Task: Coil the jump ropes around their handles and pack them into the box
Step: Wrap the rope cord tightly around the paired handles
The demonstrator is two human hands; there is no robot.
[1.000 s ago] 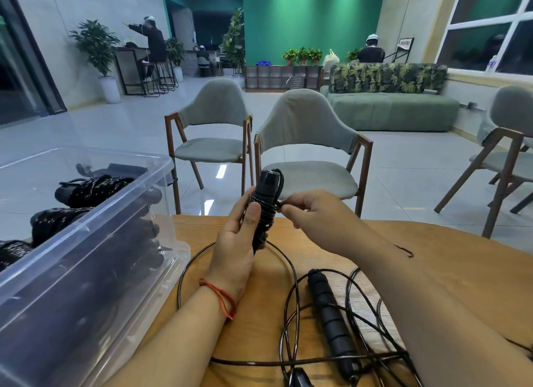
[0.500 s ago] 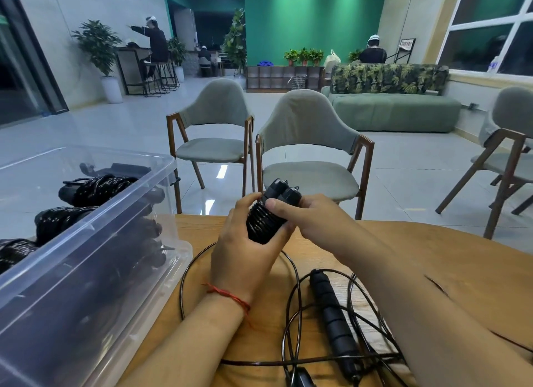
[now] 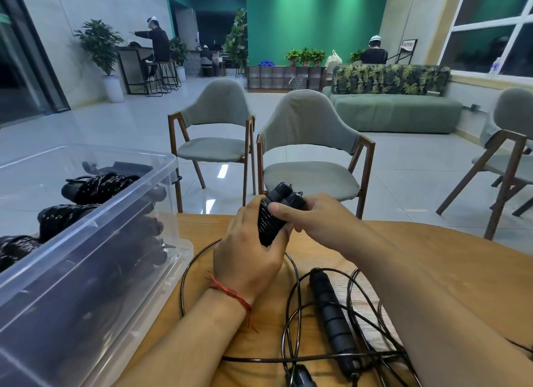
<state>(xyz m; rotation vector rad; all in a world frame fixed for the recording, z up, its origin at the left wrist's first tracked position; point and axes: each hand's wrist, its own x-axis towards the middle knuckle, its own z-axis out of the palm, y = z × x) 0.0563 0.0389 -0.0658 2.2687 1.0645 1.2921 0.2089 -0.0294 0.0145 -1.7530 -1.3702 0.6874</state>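
Together, both hands gripped one coiled rope (image 3: pixel 274 218) above the table (image 3: pixel 432 271): left hand (image 3: pixel 248 251) curled round it, right hand (image 3: pixel 311 222) pinching its handles beside the box (image 3: pixel 86 259).

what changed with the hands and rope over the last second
The right hand moved from a pinch beside the top of the handles to a grip across them, and the left hand tipped them a little. The left hand's grip, the loose rope on the table and the box stayed as they were.
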